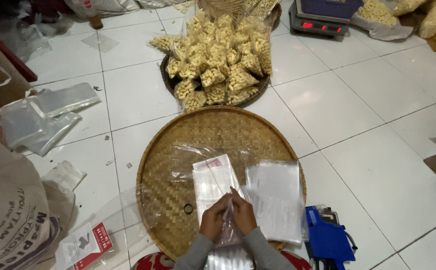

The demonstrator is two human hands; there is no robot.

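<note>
My left hand (214, 220) and my right hand (243, 214) are together over the near edge of a round woven bamboo tray (178, 135), both pinching one clear plastic bag (226, 235) that hangs down toward my lap. On the tray under my hands lies a stack of clear bags with a red-and-white label (213, 177). A second stack of clear bags (275, 195) lies to its right.
A second tray (167, 80) beyond holds a heap of packed snack bags (220, 60). A digital scale (318, 22) stands at the back. A blue hand-held labeller (328, 237) lies at my right. Loose plastic bags (38, 117) and a large sack (8, 210) are at left.
</note>
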